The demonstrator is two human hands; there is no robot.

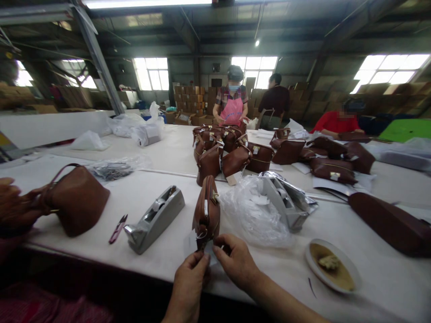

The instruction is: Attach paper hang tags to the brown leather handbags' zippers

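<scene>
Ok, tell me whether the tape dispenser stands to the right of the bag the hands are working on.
No, the tape dispenser stands left of the bag that both hands pinch at its near end.

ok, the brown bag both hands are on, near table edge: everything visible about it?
The small brown leather-look bag stands upright on the white table, narrow end facing the camera, near the front edge. It has a rounded top, a gold-coloured fitting on its right side and a pale tag hanging at its lower end. The left hand and right hand both pinch at that lower end, around the tag. A grey tape dispenser lies to its left, crumpled clear plastic to its right, neither clearly touching.
</scene>
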